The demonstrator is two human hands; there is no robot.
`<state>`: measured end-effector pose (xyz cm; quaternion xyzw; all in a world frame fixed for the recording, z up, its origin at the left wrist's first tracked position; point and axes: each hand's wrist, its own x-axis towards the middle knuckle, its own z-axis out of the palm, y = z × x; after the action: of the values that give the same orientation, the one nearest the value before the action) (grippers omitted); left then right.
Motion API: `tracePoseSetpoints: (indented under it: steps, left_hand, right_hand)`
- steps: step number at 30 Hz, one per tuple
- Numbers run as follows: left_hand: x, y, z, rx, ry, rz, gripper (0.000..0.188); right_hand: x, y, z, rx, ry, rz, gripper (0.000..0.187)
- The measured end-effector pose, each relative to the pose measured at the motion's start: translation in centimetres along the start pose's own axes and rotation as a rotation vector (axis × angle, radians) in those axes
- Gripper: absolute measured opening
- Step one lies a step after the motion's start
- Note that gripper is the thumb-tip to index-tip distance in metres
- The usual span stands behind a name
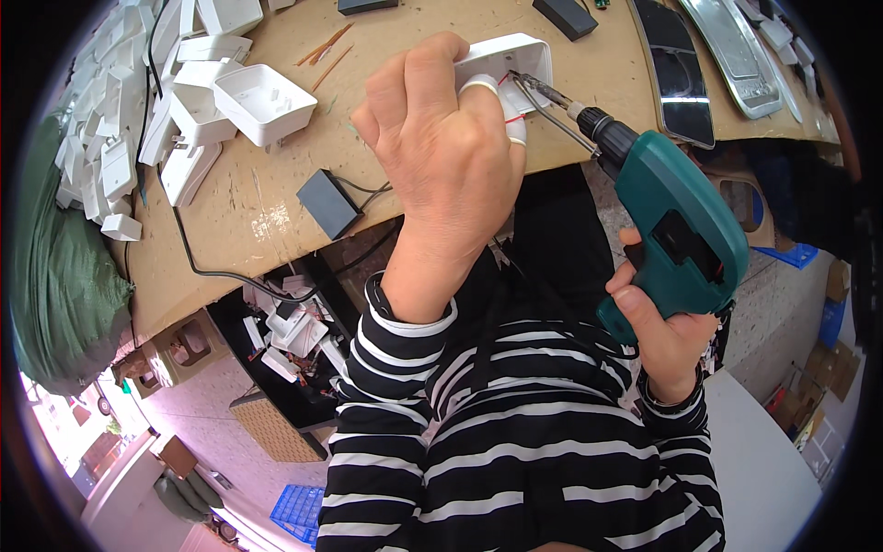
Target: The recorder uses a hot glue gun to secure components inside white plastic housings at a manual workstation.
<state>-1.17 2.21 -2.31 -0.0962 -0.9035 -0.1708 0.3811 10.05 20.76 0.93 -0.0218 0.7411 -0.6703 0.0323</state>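
Observation:
My left hand grips a white plastic housing above the front part of the table, with white coverings on some fingertips. Thin red wire shows at the housing's inner side, next to those fingers. In my right hand is a teal, pistol-shaped soldering gun with a black collar, held by its handle. Its metal tip and a curved side tube point left into the housing; whether the tip touches the wire, I cannot tell. Some of my left fingertips are hidden behind the housing.
White plastic housings are heaped at the table's left, beside a green sack. A black box with a cord lies near the front edge. Dark panels lie at right. Under the table, a black bin holds white parts.

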Motion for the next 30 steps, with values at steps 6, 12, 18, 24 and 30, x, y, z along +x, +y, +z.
tracePoseSetpoints:
  steps: [6,12,18,24,30]
  left_hand:
    - [-0.06,-0.07,0.04,-0.002,-0.001,0.002,0.008]
    - [-0.04,0.09,0.01,-0.003,-0.012,-0.01,0.009]
    - [-0.02,0.12,-0.17,0.018,-0.031,-0.012,0.009]
    - [-0.01,0.1,-0.03,0.017,-0.012,-0.004,0.008]
    - [-0.01,0.13,-0.14,0.025,-0.028,-0.006,0.009]
  right_hand:
    - [0.03,0.14,0.18,0.017,0.004,-0.035,0.06]
    - [-0.1,0.18,0.02,0.009,0.008,-0.039,0.061]
    - [-0.2,0.17,-0.1,-0.002,0.002,-0.05,0.061]
    - [-0.09,0.2,-0.05,0.006,-0.005,-0.058,0.061]
    - [-0.09,0.09,-0.01,0.001,0.001,-0.06,0.06]
